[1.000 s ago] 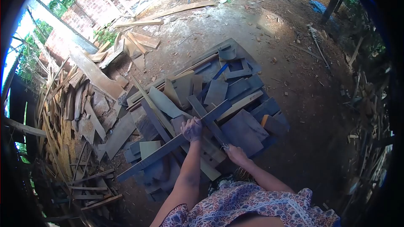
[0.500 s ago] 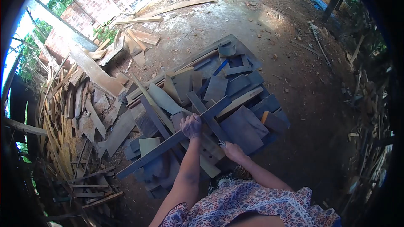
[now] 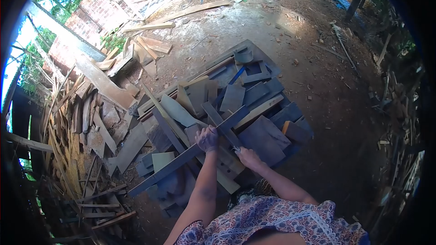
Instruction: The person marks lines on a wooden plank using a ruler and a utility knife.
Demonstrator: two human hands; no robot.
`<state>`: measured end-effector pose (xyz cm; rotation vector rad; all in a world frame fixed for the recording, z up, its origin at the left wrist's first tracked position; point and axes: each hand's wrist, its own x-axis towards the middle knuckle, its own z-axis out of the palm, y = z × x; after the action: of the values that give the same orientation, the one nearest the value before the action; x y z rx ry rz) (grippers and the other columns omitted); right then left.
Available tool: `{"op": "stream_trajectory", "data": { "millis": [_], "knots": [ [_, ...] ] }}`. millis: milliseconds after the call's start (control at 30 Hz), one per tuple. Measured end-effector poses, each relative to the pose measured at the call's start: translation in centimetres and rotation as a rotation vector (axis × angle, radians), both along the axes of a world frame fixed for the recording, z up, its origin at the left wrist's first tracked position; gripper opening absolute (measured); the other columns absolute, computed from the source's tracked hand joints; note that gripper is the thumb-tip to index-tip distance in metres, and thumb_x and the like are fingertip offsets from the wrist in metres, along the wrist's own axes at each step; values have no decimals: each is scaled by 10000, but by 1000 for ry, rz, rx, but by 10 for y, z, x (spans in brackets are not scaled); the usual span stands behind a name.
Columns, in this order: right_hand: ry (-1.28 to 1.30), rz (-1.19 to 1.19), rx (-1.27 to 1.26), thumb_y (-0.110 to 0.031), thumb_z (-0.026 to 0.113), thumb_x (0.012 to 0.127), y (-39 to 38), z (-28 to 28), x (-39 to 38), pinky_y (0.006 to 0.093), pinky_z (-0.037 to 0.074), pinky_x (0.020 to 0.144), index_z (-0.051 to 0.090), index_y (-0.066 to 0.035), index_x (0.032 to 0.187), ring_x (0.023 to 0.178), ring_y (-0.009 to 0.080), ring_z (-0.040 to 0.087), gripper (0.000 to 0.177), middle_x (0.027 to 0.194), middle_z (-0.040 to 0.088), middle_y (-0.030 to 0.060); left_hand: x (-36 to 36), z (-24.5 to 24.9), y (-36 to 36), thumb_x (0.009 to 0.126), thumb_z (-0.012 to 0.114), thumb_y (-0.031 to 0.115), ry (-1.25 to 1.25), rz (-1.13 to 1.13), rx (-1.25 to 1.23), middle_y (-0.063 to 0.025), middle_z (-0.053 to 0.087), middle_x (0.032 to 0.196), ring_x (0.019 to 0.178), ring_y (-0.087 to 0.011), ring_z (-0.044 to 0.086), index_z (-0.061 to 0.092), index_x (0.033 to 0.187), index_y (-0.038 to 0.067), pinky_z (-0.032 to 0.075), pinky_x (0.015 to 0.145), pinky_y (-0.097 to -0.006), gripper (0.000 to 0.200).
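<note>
**Head view, read left to right.** At the far left a heap of thin wood slivers point(image 3: 68, 122) lies on the ground, with a brick wall point(image 3: 113, 4) behind it at the upper left. A broad pale plank point(image 3: 102, 81) slants between that heap and the central stack.

At centre is a stack of dark grey boards point(image 3: 265, 138), laid at crossing angles. A long dark plank point(image 3: 168, 169) lies diagonally across the near side of the stack. Its lower end points to the lower left, and its upper end lies among the boards toward the upper right.

The left hand point(image 3: 207, 138) is closed around this plank, past its middle toward the upper end. The fingers wrap over its edge, and the forearm reaches up from the lower centre.

Just to the right, the right hand point(image 3: 248, 157) rests on the boards with its fingers bent. A small light glint point(image 3: 236, 149) at its fingertips is possibly a metal item. The view is too coarse to tell what it is, or whether the hand grips it. The two hands are near each other but apart.

Higher in the stack lies a blue strip point(image 3: 236, 76), and at its right edge an orange-tan block point(image 3: 287, 130). To the right is bare reddish earth point(image 3: 331, 100), scattered with chips. A patterned garment point(image 3: 281, 222) fills the bottom edge.
</note>
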<state>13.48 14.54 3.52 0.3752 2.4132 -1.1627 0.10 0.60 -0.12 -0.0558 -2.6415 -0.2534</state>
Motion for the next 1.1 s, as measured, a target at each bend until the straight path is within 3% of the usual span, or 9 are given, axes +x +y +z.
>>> {"op": "stream_trajectory", "data": {
  "millis": [467, 633, 1100],
  "knots": [
    [-35, 13, 27, -343, 450, 932, 5, -1, 23, 551, 444, 808, 547, -21, 1044, 909, 486, 567, 354, 900, 615, 298, 0, 5, 3, 812, 497, 266, -31, 18, 33, -49, 621, 648, 689, -247, 571, 635, 591, 91, 431, 638, -389, 314],
    [8, -8, -23, -327, 462, 923, 1, -7, -13, 548, 443, 793, 555, -29, 1042, 899, 477, 561, 334, 913, 611, 285, 2, 7, 1, 821, 492, 268, -30, -10, 5, -55, 620, 646, 682, -248, 571, 640, 599, 89, 430, 644, -387, 321],
    [-60, -29, 20, -334, 476, 922, 8, 9, 29, 549, 435, 797, 547, -25, 1042, 914, 487, 553, 338, 921, 607, 297, 3, 7, 1, 818, 495, 260, -18, -6, 5, -48, 620, 649, 689, -246, 571, 642, 599, 103, 428, 640, -387, 307]
  ]
}}
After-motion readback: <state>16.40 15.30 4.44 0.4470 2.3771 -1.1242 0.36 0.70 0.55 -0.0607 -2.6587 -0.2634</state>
